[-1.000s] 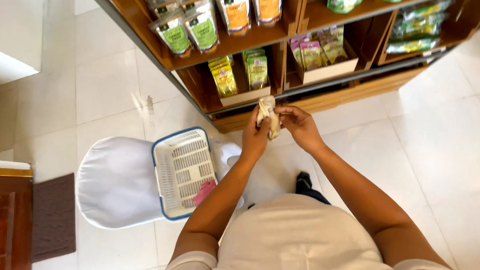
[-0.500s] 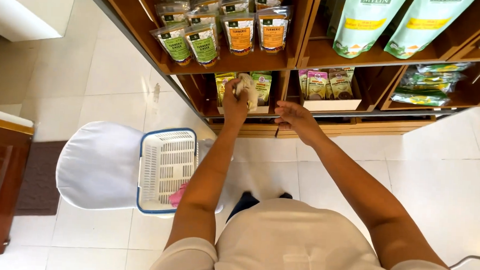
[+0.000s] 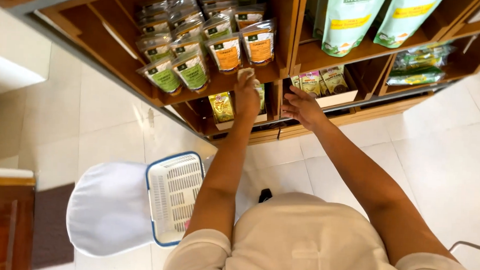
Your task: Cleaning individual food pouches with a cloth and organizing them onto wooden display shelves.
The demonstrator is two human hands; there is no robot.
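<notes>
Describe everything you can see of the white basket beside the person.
The white basket is rectangular, apparently plastic, with a blue rim and rows of slots through its base. It rests on a white round seat and overhangs its right edge. The person's left arm hides its right corner. A pink item peeks out there.

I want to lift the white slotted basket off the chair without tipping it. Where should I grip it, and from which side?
Judging by its pose, take the white basket by its blue rim, on the two long sides, coming from above. It lies flat and open side up on the white-covered chair, so the rim is exposed all round. The near long side sits close under the left arm; no handle is visible.
</notes>
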